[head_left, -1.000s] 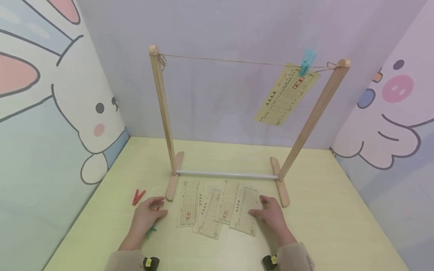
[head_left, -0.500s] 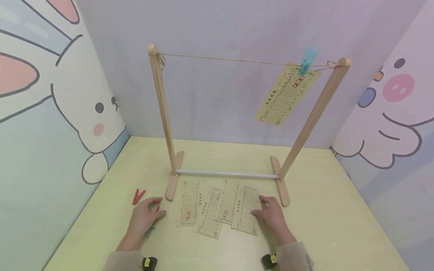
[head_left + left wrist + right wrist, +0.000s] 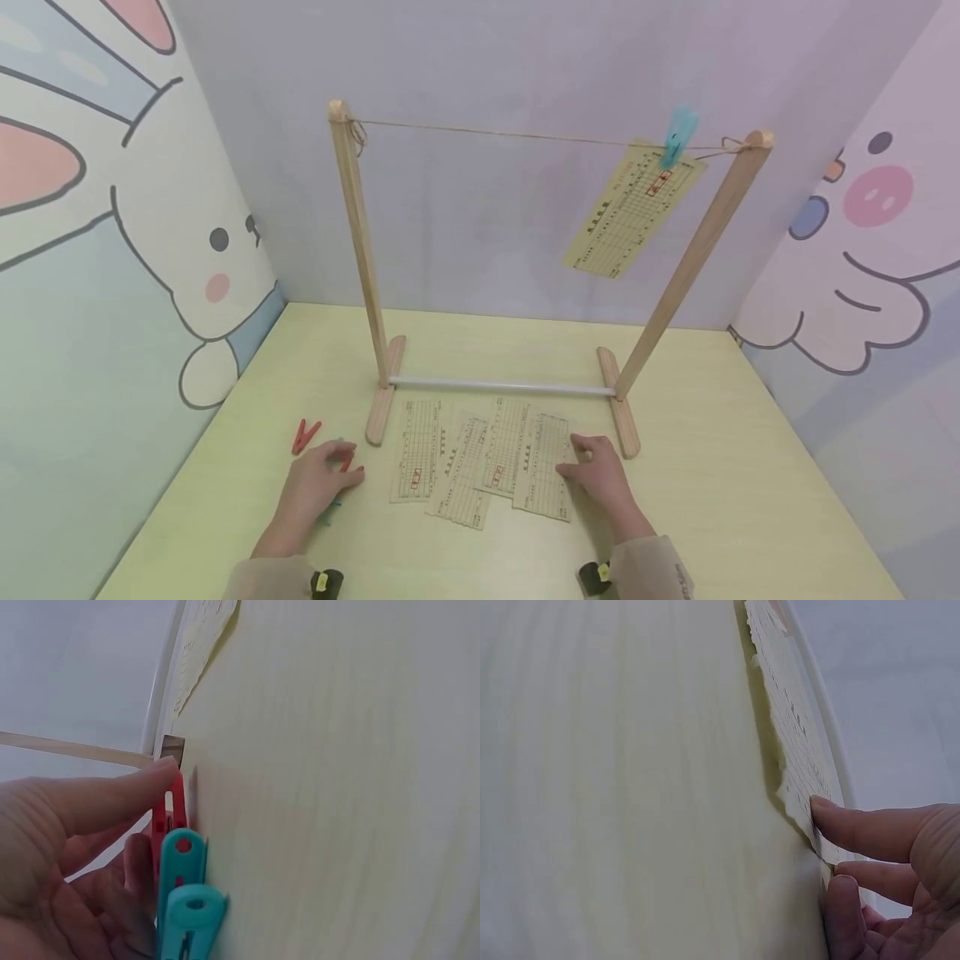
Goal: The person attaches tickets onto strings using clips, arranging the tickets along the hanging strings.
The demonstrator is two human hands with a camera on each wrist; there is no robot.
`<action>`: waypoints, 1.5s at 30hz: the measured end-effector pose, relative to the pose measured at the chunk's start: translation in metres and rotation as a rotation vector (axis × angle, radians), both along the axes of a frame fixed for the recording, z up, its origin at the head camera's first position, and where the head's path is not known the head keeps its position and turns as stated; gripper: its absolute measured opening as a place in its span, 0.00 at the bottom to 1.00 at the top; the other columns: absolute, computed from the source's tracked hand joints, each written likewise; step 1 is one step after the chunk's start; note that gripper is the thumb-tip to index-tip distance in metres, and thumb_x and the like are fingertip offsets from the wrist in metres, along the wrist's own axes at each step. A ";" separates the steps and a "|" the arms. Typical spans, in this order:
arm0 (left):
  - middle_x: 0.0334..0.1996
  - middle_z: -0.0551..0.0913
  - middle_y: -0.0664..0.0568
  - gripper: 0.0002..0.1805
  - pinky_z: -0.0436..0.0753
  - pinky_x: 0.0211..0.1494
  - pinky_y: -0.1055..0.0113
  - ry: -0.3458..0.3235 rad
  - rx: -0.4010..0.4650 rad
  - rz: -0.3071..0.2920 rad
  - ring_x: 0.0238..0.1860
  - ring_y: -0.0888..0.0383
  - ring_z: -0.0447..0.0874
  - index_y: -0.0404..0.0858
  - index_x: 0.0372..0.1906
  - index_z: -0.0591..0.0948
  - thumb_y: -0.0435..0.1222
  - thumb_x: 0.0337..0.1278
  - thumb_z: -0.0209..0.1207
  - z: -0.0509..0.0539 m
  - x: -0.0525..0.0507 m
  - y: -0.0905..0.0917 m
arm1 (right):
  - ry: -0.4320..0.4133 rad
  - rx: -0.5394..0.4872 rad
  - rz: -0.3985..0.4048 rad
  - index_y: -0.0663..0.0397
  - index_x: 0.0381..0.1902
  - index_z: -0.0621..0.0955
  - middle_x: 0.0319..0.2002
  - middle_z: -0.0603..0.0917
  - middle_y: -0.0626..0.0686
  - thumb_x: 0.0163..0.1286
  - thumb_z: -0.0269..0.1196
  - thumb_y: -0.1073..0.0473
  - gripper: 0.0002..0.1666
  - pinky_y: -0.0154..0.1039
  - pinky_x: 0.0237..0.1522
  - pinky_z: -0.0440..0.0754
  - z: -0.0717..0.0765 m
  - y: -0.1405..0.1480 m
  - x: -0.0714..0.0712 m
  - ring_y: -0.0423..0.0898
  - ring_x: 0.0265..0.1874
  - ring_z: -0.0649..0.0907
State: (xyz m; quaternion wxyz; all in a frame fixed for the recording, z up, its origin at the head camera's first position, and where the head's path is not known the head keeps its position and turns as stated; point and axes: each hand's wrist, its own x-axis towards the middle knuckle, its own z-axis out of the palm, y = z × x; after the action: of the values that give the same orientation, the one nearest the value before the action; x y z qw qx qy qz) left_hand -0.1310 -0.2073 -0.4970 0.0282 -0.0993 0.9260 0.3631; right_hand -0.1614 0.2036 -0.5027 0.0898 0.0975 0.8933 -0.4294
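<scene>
The right hand's fingers (image 3: pixel 862 829) pinch the right edge of a printed paper sheet (image 3: pixel 543 475), the rightmost of four lying partly overlapped on the table (image 3: pixel 735 475). The left hand (image 3: pixel 309 482) has its thumb at one end of a red clip (image 3: pixel 158 836); whether its fingers grip it, I cannot tell. Two teal clips (image 3: pixel 184 851) sit just beside it, and another red clip (image 3: pixel 303 437) lies farther left. Beyond the sheets stands a wooden frame (image 3: pixel 687 258) with a string (image 3: pixel 487 132), where a blue clip (image 3: pixel 680 137) holds a hanging sheet (image 3: pixel 636 212) near the right post.
</scene>
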 end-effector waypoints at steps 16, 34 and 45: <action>0.55 0.83 0.36 0.24 0.83 0.54 0.50 -0.009 0.171 0.029 0.54 0.40 0.83 0.34 0.57 0.80 0.37 0.56 0.68 -0.001 -0.001 -0.004 | -0.033 0.013 0.038 0.72 0.68 0.67 0.60 0.69 0.70 0.58 0.71 0.64 0.42 0.38 0.36 0.78 0.003 0.000 -0.006 0.54 0.43 0.73; 0.60 0.80 0.37 0.25 0.84 0.55 0.57 0.031 0.289 0.046 0.59 0.42 0.81 0.36 0.63 0.76 0.39 0.63 0.64 0.013 -0.002 0.004 | -0.029 0.106 0.014 0.72 0.63 0.73 0.61 0.75 0.73 0.52 0.71 0.67 0.40 0.59 0.54 0.78 0.007 0.005 -0.002 0.63 0.53 0.80; 0.58 0.81 0.36 0.26 0.86 0.49 0.66 0.046 0.421 0.032 0.54 0.46 0.85 0.33 0.62 0.76 0.37 0.61 0.65 0.014 -0.002 0.009 | -0.062 0.199 0.003 0.68 0.57 0.77 0.53 0.81 0.66 0.52 0.73 0.65 0.33 0.62 0.52 0.76 0.015 0.015 -0.005 0.60 0.50 0.81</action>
State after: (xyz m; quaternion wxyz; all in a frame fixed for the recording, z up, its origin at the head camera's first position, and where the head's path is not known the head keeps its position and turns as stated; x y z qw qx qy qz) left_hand -0.1335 -0.1986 -0.4830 0.0215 -0.0977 0.8283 0.5513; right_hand -0.1665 0.2184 -0.4879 0.1079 0.1181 0.9284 -0.3353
